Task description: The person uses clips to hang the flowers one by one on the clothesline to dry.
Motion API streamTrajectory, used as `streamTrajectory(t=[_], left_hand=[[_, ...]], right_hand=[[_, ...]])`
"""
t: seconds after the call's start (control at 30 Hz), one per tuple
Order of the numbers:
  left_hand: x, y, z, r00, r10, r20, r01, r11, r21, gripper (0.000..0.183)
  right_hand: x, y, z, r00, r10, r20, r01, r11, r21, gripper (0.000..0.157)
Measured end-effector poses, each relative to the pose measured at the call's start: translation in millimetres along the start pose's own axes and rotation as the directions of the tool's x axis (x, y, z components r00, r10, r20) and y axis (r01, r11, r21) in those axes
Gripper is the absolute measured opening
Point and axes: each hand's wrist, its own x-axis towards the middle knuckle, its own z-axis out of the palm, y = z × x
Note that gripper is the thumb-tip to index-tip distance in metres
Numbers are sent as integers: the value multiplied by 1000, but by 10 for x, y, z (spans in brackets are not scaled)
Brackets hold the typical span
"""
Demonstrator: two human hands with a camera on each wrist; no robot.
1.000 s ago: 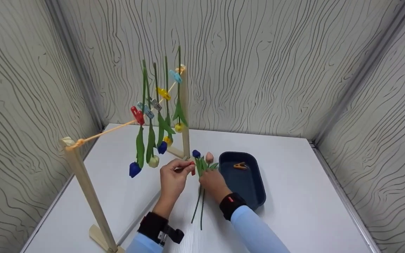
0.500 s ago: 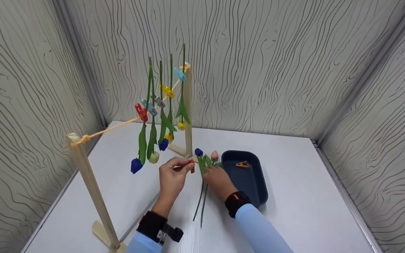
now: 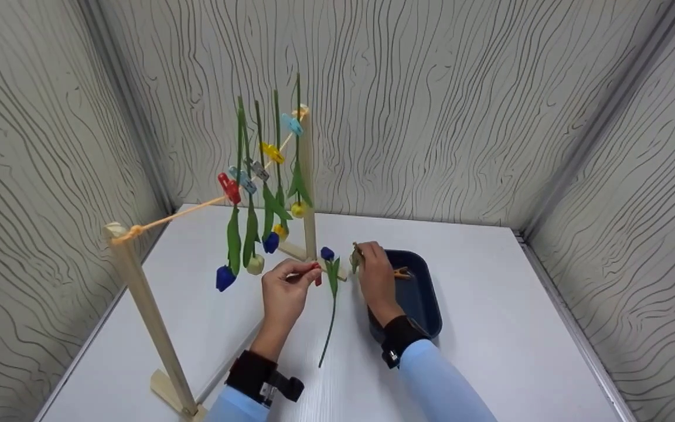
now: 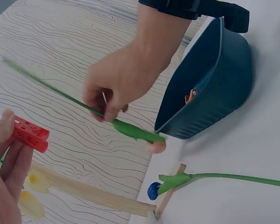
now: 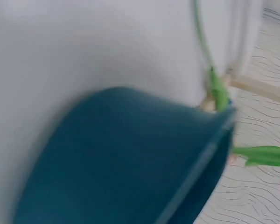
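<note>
My left hand pinches a red clothespin by its end, near the hanging flowers. Over the left edge of the dark blue bin, my right hand grips the stem of an artificial tulip. In the left wrist view its pink bloom points down and its stem slants up past the fingers. Another tulip, with a blue bloom, lies on the table between the hands. The right wrist view shows the held tulip's green leaf past the bin wall.
A cord runs between two wooden posts on the left. Several tulips hang bloom-down from it on coloured clothespins. An orange clothespin lies in the bin. Patterned panels enclose the table.
My right hand has lifted the pink tulip from beside the blue one and moved right, over the bin's edge. The left hand keeps the red clothespin in nearly the same place.
</note>
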Motion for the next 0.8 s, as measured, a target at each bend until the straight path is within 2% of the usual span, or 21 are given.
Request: streamTrajectory(t=[0.1,0.23,0.4,0.63,0.73,0.8], left_hand=[[-28,68,-8,1000,28,4,-28,1000,-15,13],[-35,183,-15,998,67,11,-67,997,-28,12],[-7,328,-54,994,113,4,-113,994,-6,12],[41,552,-112,985,169,-22,-168,985,42,11],[80,724,-158,970,236,-50,-232,970,76,11],[105,879,-212,953,293,-75,-285,953,100,10]], right_hand=[[60,-122,-85,996,83,-42,-77,991,110,15],[135,-267,-194,982,170,-77,-143,951,275,13],[192,-404,-258,975,187,-121,-136,931,339,14],[174,-605,-299,972,196,-132,-131,910,392,13],[188,-742,-328,968,199,-150,-116,893,436,12],[200,-847,-345,967,197,-161,-100,875,473,11]])
